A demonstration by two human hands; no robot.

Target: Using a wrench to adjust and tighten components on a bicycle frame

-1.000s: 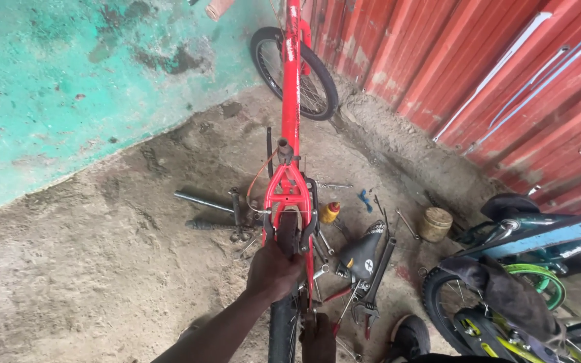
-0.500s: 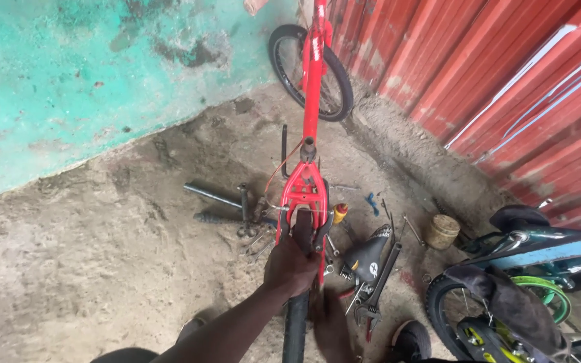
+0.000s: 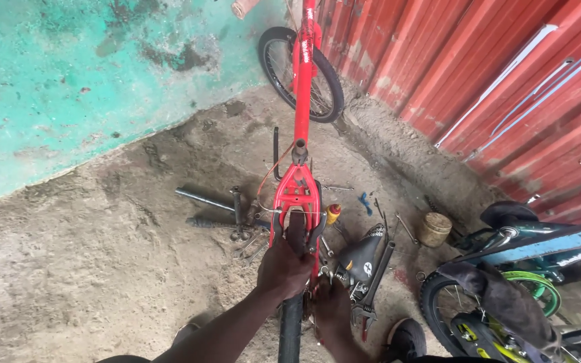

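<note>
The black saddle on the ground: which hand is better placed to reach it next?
Probably the right hand: it sits low beside the tyre, close to the saddle. The left hand grips the tyre between the stays of the red frame.

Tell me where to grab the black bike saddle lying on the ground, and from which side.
Probably by the narrow nose end of the black saddle, coming from above on the right. It lies loose on the dirt just right of the red bike frame, top up, and its post sits along its right edge. The left hand on the rear tyre blocks an approach from the left.
</note>
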